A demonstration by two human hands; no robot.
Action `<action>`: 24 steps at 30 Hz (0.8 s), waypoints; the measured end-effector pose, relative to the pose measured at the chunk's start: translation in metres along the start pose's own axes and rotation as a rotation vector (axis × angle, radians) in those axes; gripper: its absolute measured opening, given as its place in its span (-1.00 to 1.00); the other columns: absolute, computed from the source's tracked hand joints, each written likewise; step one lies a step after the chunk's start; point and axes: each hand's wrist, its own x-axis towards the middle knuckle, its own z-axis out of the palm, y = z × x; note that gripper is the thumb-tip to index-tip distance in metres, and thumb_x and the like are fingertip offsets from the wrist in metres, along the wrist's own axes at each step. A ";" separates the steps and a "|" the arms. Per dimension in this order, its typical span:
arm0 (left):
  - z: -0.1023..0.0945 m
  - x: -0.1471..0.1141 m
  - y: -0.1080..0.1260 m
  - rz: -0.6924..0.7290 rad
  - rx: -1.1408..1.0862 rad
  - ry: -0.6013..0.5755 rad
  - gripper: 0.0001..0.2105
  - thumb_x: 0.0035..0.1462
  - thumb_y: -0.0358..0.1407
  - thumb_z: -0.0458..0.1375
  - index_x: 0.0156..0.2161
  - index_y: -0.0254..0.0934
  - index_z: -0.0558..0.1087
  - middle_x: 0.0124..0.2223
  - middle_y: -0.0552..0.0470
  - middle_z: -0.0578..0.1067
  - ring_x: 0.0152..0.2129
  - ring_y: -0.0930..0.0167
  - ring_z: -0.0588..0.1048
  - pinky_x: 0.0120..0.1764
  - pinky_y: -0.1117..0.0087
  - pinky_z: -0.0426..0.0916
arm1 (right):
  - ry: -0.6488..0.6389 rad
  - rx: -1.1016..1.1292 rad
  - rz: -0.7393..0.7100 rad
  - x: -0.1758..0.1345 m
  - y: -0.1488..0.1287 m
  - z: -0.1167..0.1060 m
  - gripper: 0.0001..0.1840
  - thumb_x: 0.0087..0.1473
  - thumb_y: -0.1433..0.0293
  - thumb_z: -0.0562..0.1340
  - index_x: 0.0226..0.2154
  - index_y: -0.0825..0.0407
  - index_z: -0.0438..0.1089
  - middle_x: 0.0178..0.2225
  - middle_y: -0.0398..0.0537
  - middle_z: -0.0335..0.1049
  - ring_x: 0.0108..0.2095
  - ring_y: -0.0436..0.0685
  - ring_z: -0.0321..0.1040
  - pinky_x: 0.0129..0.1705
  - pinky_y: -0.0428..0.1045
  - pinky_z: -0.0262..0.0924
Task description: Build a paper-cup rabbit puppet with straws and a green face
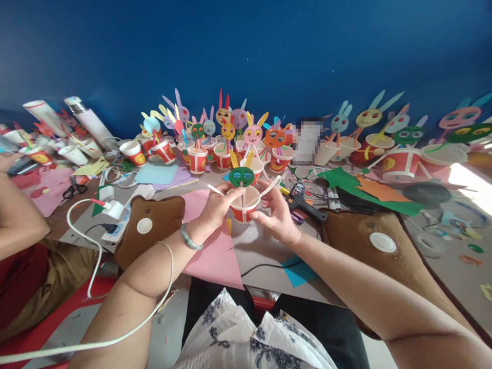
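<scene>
A red-and-white paper cup [244, 214] is upright between my hands, just above or on the table. A green paper rabbit face [241, 176] with yellow ears rises from it on a thin stick. My left hand [222, 204] is closed at the cup's left side, its thumb by the rim close below the face. My right hand [277, 211] curves around the right side, thumb against the cup wall and fingers partly behind. One pale strip [270, 187] slants out over the right rim, and another pale strip [215, 190] shows past my left hand.
Finished rabbit cups [198, 160] line the blue wall. A black glue gun [307, 204] lies to the right, near green paper [369, 192]. Brown cushions [154, 225] flank me, pink paper [209, 256] lies under my left arm. A white cable [100, 256] crosses it; a co-worker's arm [17, 215] is left.
</scene>
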 end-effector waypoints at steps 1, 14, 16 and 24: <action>0.000 -0.001 0.000 -0.007 0.005 -0.005 -0.77 -0.01 -0.15 0.36 -0.31 -0.27 0.57 -0.28 0.01 0.61 -0.33 0.37 0.52 -0.19 0.34 0.36 | 0.029 0.046 0.006 0.003 -0.001 -0.004 -0.09 -0.08 -0.18 0.37 0.18 -0.04 0.27 0.10 0.16 0.45 0.06 0.34 0.43 0.04 0.20 0.37; 0.007 -0.012 0.008 -0.053 0.125 -0.187 -0.89 -0.09 -0.31 0.31 -0.39 -0.28 0.61 -0.37 0.00 0.58 -0.37 0.34 0.47 -0.23 0.33 0.32 | 0.155 -0.035 0.088 0.020 -0.021 -0.023 -0.75 0.04 0.15 0.40 -0.39 -0.01 0.51 -0.37 -0.09 0.54 -0.31 0.14 0.46 -0.19 0.08 0.37; 0.007 -0.011 0.007 -0.078 0.117 -0.195 -0.90 -0.10 -0.33 0.29 -0.39 -0.27 0.61 -0.38 0.00 0.58 -0.39 0.35 0.47 -0.25 0.33 0.33 | 0.168 0.022 0.139 0.020 -0.016 -0.021 -0.72 0.03 0.12 0.40 -0.39 -0.01 0.49 -0.40 -0.11 0.51 -0.37 0.10 0.43 -0.29 0.04 0.36; 0.004 -0.003 -0.010 -0.188 0.066 -0.158 -0.93 -0.14 -0.37 0.29 -0.45 -0.29 0.58 -0.47 0.02 0.55 -0.53 0.40 0.45 -0.39 0.36 0.31 | 0.229 0.324 0.241 0.028 -0.006 -0.021 -0.67 -0.04 0.12 0.45 -0.42 -0.07 0.38 -0.42 -0.17 0.46 -0.43 0.05 0.41 -0.32 0.02 0.39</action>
